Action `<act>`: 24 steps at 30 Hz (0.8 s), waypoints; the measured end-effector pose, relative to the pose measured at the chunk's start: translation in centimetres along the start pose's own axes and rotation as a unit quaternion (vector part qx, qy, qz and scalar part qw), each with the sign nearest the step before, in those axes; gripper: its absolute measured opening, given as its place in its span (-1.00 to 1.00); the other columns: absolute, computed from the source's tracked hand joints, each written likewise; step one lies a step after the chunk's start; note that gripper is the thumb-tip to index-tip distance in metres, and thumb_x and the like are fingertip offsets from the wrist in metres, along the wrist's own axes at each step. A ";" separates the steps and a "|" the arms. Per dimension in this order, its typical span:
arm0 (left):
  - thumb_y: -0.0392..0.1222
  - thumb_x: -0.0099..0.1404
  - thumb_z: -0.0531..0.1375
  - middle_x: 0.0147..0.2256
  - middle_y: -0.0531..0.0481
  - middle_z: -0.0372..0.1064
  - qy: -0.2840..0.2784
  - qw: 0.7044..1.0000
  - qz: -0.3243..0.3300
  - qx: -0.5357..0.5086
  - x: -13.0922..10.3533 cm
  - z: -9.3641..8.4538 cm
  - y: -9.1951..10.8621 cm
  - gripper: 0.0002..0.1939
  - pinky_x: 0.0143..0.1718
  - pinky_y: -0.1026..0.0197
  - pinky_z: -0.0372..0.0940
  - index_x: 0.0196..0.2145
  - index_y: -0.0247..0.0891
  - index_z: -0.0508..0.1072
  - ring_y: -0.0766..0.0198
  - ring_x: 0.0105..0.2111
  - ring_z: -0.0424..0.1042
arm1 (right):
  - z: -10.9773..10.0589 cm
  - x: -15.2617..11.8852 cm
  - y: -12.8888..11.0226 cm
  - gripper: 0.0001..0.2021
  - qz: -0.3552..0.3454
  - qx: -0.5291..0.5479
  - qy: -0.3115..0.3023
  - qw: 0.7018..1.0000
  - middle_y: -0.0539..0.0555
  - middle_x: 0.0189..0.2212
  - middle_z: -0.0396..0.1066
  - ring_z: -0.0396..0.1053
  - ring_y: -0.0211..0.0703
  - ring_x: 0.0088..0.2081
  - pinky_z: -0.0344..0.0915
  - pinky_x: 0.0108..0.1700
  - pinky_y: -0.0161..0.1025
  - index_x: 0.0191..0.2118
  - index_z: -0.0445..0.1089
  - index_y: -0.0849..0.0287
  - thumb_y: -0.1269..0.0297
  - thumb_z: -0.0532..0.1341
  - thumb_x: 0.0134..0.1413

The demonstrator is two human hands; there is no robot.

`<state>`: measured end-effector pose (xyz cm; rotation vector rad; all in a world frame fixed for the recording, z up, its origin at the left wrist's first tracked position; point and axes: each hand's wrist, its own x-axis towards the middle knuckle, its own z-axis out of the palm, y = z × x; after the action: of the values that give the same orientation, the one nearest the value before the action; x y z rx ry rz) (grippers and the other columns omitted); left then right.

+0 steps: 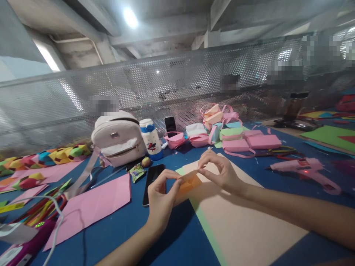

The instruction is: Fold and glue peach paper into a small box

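My left hand (163, 195) pinches the left end of a small folded orange paper piece (189, 186) in the middle of the view. At its upper right edge, the thumb and index finger of my right hand (219, 171) pinch the same piece. The paper is held above large peach sheets (244, 218) that lie over a green sheet (206, 225) on the blue table (177, 244). Left of the sheets, partly behind my left hand, lies a black phone (152, 179).
A pink glue gun (307, 171) with a red light lies at right. Pink sheets (97, 203), a white backpack (119, 138), a bottle (151, 142) and a snack packet (137, 172) are at left. Folded paper boxes (233, 138) stand behind. A perforated metal screen (183, 81) borders the table.
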<state>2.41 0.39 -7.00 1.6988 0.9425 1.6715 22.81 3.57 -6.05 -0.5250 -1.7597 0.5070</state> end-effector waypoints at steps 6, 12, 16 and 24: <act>-0.21 0.26 0.33 -0.42 -0.01 0.44 0.006 1.000 0.004 -0.012 0.2 -0.2 -0.1 -0.87 -0.30 0.27 0.30 -0.44 -0.24 0.54 0.24 -0.35 0.42 | 0.0 0.0 0.1 -0.89 0.005 -0.005 0.007 1.000 0.03 -0.42 0.42 0.31 -0.09 -0.29 0.22 -0.21 -0.12 -0.37 0.44 0.10 0.32 0.27 0.22; -0.30 0.26 0.31 -0.44 0.01 0.45 -0.010 0.999 0.048 -0.008 0.1 -0.1 0.3 -0.86 -0.35 0.29 0.30 -0.46 -0.24 0.51 0.27 -0.37 0.43 | -0.2 0.1 0.2 -0.89 -0.010 -0.016 -0.002 1.000 0.05 -0.39 0.45 0.32 -0.09 -0.26 0.24 -0.17 -0.11 -0.34 0.46 0.11 0.29 0.28 0.25; -0.39 0.28 0.28 -0.41 0.01 0.48 -0.052 0.990 0.128 0.028 -0.1 -0.1 0.5 -0.86 -0.33 0.26 0.32 -0.41 -0.21 0.53 0.27 -0.36 0.45 | -0.1 0.4 -0.8 -0.89 -0.102 -0.044 -0.025 0.994 0.07 -0.36 0.51 0.33 -0.08 -0.25 0.25 -0.15 -0.09 -0.26 0.48 0.14 0.22 0.31 0.24; -0.49 0.24 0.27 -0.38 0.00 0.49 -0.085 0.967 0.219 0.096 -0.3 -0.6 0.9 -0.82 -0.30 0.16 0.30 -0.35 -0.21 0.50 0.24 -0.35 0.45 | -0.1 0.5 -3.2 -0.90 -0.161 -0.095 -0.056 0.981 0.07 -0.39 0.51 0.32 -0.11 -0.28 0.24 -0.17 -0.12 -0.29 0.50 0.20 0.28 0.33 0.23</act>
<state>1.95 -0.42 -6.37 2.2725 0.6981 1.7048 22.49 1.26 -3.79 -0.3367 -1.9665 0.1433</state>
